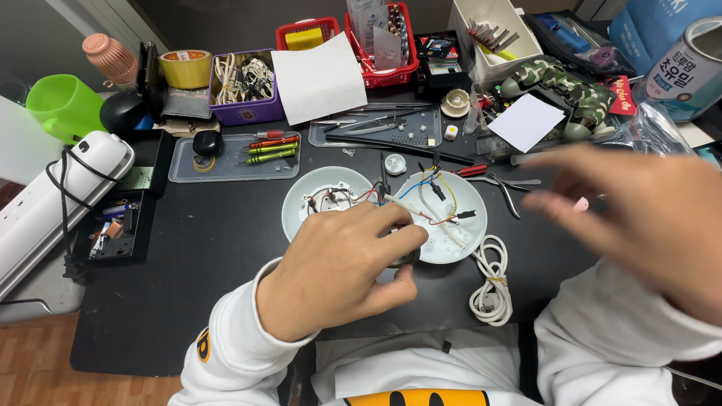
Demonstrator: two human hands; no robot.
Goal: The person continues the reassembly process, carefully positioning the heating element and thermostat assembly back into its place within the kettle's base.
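I keep my left hand pinched on the small dark part beside the opened white round housing — steady, wires slack — while my right hand hovers open, empty.

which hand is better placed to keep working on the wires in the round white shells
Left: the left hand already rests against the open round white plastic shells by the coloured wires; the right hand hangs blurred off to the side.

Green mug — 2 red baskets
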